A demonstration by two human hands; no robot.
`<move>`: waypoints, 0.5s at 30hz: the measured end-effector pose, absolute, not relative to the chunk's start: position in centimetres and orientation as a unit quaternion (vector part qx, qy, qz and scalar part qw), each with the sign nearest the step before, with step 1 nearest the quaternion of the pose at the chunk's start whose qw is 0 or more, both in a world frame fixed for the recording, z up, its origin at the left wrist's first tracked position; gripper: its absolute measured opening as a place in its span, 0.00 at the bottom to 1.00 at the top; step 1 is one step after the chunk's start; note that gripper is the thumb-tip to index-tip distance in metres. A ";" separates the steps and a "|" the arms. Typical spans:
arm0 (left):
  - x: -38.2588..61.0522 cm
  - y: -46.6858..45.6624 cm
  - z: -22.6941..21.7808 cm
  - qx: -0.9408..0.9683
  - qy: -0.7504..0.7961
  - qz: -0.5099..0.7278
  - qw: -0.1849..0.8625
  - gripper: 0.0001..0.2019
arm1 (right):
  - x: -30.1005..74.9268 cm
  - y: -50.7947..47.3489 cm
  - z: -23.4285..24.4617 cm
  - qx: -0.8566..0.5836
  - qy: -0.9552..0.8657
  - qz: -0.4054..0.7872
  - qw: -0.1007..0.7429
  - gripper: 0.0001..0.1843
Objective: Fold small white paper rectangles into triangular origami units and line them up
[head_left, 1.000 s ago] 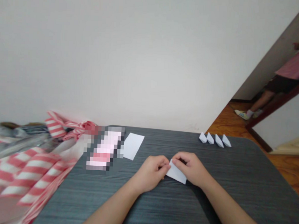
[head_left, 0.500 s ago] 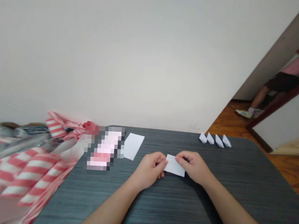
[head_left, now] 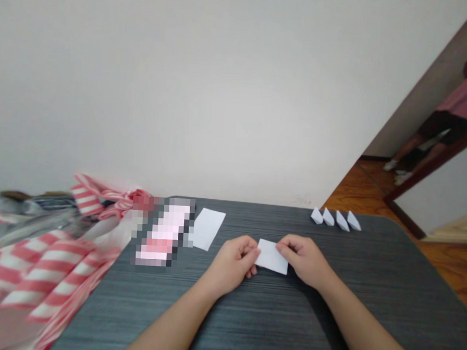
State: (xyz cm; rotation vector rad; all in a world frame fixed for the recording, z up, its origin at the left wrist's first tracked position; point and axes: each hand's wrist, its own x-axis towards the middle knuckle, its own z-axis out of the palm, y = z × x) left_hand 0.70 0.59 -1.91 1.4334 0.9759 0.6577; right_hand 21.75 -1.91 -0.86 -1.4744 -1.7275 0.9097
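A small white piece of paper (head_left: 272,256), roughly rectangular, is held between my two hands just over the dark table (head_left: 249,322). My left hand (head_left: 234,264) pinches its left edge between thumb and curled fingers. At its upper right corner, my right hand (head_left: 301,259) grips the paper the same way. Beyond my left hand a flat white sheet of paper (head_left: 209,228) lies on the table. Several small folded white paper pieces (head_left: 343,221) stand in a row near the far right edge.
A blurred-out pink and white oblong (head_left: 163,231) lies on the table at the left. Red-and-white striped cloth (head_left: 40,269) is heaped beside the table. A pale wall (head_left: 222,91) rises behind it. At the right, a person in a pink top (head_left: 464,103) stands past a doorway.
The paper in my hands has shifted slightly left and up, and my right hand's grip sits a little nearer its corner. The person in the doorway has changed stance.
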 end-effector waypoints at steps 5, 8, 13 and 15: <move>0.7 0.5 -1.8 0.617 0.421 0.285 0.601 0.10 | 21.8 -1.9 -0.9 -0.568 -0.658 0.356 0.343 0.14; 0.7 0.6 -1.7 0.611 0.421 0.290 0.604 0.10 | 22.0 -2.0 -0.9 -0.565 -0.656 0.361 0.345 0.14; 0.7 0.6 -1.8 0.611 0.417 0.296 0.603 0.11 | 22.0 -1.9 -1.0 -0.567 -0.645 0.371 0.355 0.13; 0.6 0.6 -1.9 0.612 0.415 0.298 0.604 0.11 | 22.0 -1.9 -1.0 -0.564 -0.643 0.375 0.358 0.13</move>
